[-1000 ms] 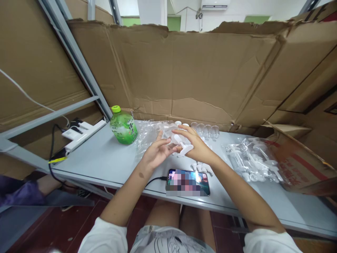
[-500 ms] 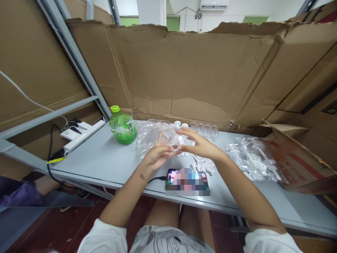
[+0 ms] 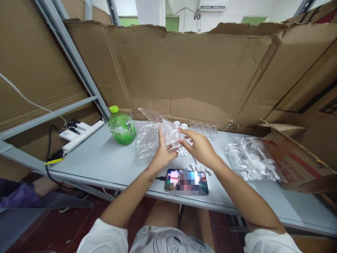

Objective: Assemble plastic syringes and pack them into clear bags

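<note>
In the head view, my left hand (image 3: 163, 155) and my right hand (image 3: 199, 144) are close together above the middle of the table. Between their fingertips is a clear, rounded plastic container (image 3: 173, 136) with a whitish rim; its exact shape is blurred. The left index finger points up along its side, with the thumb below. My right thumb and fingers close on its right side. Just behind lies a crumpled clear plastic bag (image 3: 147, 140) with see-through pieces in it. White caps (image 3: 183, 125) and several clear ribbed cups (image 3: 202, 129) stand at the back.
Small white parts (image 3: 200, 166) lie behind a phone (image 3: 186, 182) with a cable. On the left are a green drink bottle (image 3: 121, 128) and a power strip (image 3: 83, 137). A bag of white pump tops (image 3: 252, 160) and a cardboard box (image 3: 302, 165) are at right. Cardboard (image 3: 184, 70) walls the back.
My left hand has turned more upright, and my right fingers have come down closer to it. The clear container now shows between them. The bag behind has lifted at its upper edge.
</note>
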